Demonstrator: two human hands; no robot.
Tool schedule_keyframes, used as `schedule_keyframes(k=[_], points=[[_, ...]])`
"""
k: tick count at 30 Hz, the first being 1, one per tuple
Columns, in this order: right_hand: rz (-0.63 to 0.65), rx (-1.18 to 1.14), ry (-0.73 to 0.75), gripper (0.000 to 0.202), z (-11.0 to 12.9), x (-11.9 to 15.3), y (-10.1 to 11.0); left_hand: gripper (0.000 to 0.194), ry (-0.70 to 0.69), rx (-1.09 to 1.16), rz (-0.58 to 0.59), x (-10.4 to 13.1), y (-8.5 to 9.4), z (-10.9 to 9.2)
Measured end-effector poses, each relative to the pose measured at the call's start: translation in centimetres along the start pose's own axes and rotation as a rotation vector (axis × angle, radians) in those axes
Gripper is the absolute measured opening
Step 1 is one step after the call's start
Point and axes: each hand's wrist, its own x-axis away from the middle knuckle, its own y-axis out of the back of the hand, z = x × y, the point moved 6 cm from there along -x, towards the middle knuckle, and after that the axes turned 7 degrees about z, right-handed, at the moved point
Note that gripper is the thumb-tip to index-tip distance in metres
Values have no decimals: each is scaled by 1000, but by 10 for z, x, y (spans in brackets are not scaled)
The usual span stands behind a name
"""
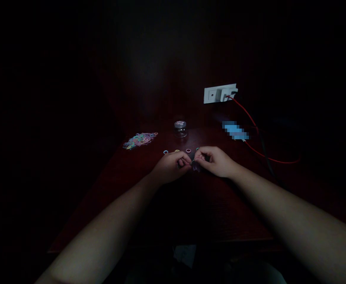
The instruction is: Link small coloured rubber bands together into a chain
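Dark desk (125,169); left hand (170,167), right hand (219,162) pinching thin pale strand (192,161), likely light, springy, best gripped by ends; bands (140,140) at ten o'clock.

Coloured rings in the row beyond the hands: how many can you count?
4. From left to right: blue ring, yellow ring partly behind the left hand, pink ring, and green ring partly behind the right hand. The hands may hide more.

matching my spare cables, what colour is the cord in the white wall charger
Red; the cord shows best in the head view.
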Motion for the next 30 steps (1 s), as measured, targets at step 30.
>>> schedule_keyframes(k=[30], points=[[14,-7,-11,15,-3,0,-3,14,1,-34,-60,0,7,2]])
